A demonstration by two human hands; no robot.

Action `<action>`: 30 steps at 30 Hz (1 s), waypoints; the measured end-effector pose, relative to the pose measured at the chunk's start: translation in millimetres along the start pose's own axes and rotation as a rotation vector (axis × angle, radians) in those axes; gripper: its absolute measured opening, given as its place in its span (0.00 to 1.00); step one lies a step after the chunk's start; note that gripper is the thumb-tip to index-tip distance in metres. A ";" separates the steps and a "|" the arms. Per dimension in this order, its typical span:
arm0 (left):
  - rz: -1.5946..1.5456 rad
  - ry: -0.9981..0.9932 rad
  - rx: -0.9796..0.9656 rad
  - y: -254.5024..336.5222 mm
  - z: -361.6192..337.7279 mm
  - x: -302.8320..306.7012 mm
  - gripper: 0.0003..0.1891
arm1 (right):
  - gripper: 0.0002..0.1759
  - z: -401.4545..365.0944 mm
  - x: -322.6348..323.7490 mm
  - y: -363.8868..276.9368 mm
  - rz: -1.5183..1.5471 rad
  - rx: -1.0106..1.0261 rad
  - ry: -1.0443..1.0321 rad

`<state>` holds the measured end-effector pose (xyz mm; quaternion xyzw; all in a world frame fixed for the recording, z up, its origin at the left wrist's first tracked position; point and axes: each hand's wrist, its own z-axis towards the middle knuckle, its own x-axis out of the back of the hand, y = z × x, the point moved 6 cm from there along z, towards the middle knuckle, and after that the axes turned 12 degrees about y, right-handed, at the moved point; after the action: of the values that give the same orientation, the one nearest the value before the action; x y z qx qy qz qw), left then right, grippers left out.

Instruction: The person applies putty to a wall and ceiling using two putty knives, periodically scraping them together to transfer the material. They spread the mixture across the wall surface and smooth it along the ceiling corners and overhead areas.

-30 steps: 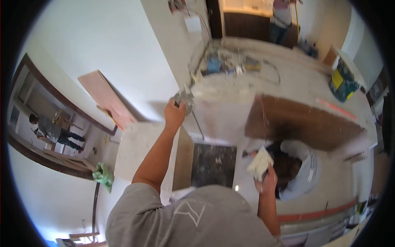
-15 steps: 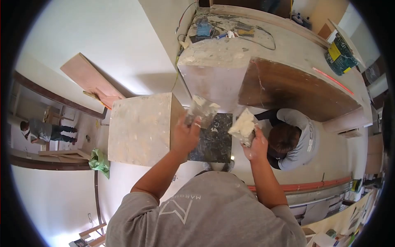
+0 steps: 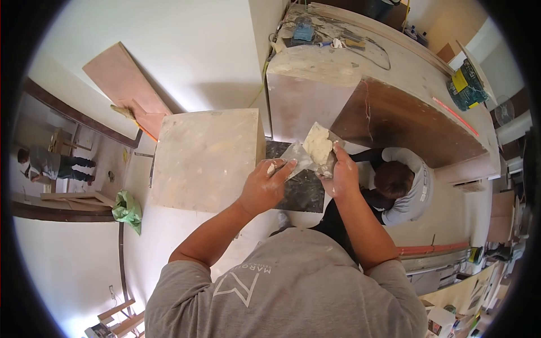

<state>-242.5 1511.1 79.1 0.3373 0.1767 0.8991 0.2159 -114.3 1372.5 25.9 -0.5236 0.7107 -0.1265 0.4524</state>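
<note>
My left hand [image 3: 265,183] grips a flat scraper blade [image 3: 297,158], its thumb and fingers closed on the near end. My right hand [image 3: 344,173] holds a second flat scraper bearing a thick lump of cream-coloured filler [image 3: 318,144]. The two blades meet or overlap in front of my chest; which one lies on top is hard to tell. Below and behind them is a dark speckled panel [image 3: 301,194]. A large pale box [image 3: 205,160] with smears on its top stands to the left of my hands.
A co-worker [image 3: 408,186] crouches at the right by a brown-fronted counter [image 3: 389,110]. On that counter are a blue tool [image 3: 303,29] and a green bucket [image 3: 466,87]. A board [image 3: 127,79] leans on the wall. Another person [image 3: 48,163] stands far left, near a green bag [image 3: 127,211].
The two scrapers have come together from apart, and the left one now carries much less filler. The view has shifted, and a leg now shows beside the dark panel.
</note>
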 end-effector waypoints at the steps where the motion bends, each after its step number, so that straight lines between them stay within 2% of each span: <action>1: 0.023 -0.013 0.011 -4.0 -5.4 2.1 0.30 | 0.17 -2.0 -2.5 1.0 0.000 0.002 -0.005; 5: 0.125 -0.071 0.054 -30.7 -27.7 8.9 0.27 | 0.18 -13.7 -9.2 -6.9 0.045 -0.028 0.018; 6: 0.154 -0.090 0.066 -39.5 -32.3 11.1 0.26 | 0.19 -11.5 -9.6 -16.0 0.045 -0.004 -0.080; 8: 0.152 -0.014 0.270 -58.6 -40.8 22.1 0.21 | 0.21 -6.3 -4.0 -32.8 0.051 0.036 -0.266; 9: 0.148 0.019 0.370 -68.7 -45.8 26.0 0.18 | 0.21 -13.7 -11.6 -40.1 0.061 0.054 -0.182; 12: -0.444 0.324 0.995 -117.5 -68.8 25.0 0.15 | 0.21 -14.3 -13.3 -38.7 -0.029 -0.023 -0.196; 13: -0.590 0.355 1.064 -123.3 -68.7 23.5 0.16 | 0.21 -5.0 -9.9 -26.1 -0.045 -0.114 -0.263; 16: -1.041 0.461 1.254 -125.2 -62.2 13.8 0.17 | 0.20 0.1 -19.2 18.5 -0.083 -0.280 -0.269; 20: -0.912 0.332 1.331 -146.9 -53.0 -1.5 0.18 | 0.18 5.0 -55.3 69.7 -0.177 -0.419 -0.390; 22: -0.900 0.283 1.356 -153.6 -37.0 -10.0 0.17 | 0.18 13.9 -80.3 62.3 -0.183 -0.356 -0.384; 23: -0.732 0.223 1.294 -165.3 -28.7 -2.0 0.18 | 0.18 22.6 -94.2 47.7 -0.117 -0.351 -0.386; 26: -0.160 -0.224 1.118 -198.8 -19.9 5.7 0.19 | 0.18 59.8 -133.5 -3.8 0.015 -0.291 -0.414; 27: -0.171 -0.223 1.104 -223.2 -37.2 -2.1 0.20 | 0.18 78.6 -139.8 -25.4 0.012 -0.235 -0.440; 29: -0.090 -0.166 1.197 -259.8 -55.1 2.9 0.20 | 0.18 116.2 -155.2 -70.8 -0.078 -0.126 -0.460; 30: -0.074 -0.084 1.316 -275.8 -64.1 9.2 0.20 | 0.18 133.9 -166.0 -96.0 -0.166 -0.074 -0.456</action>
<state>-218.3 1737.6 -89.2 0.4274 0.6922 0.5816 0.0020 57.0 1514.1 98.6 -0.6115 0.5489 -0.0158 0.5697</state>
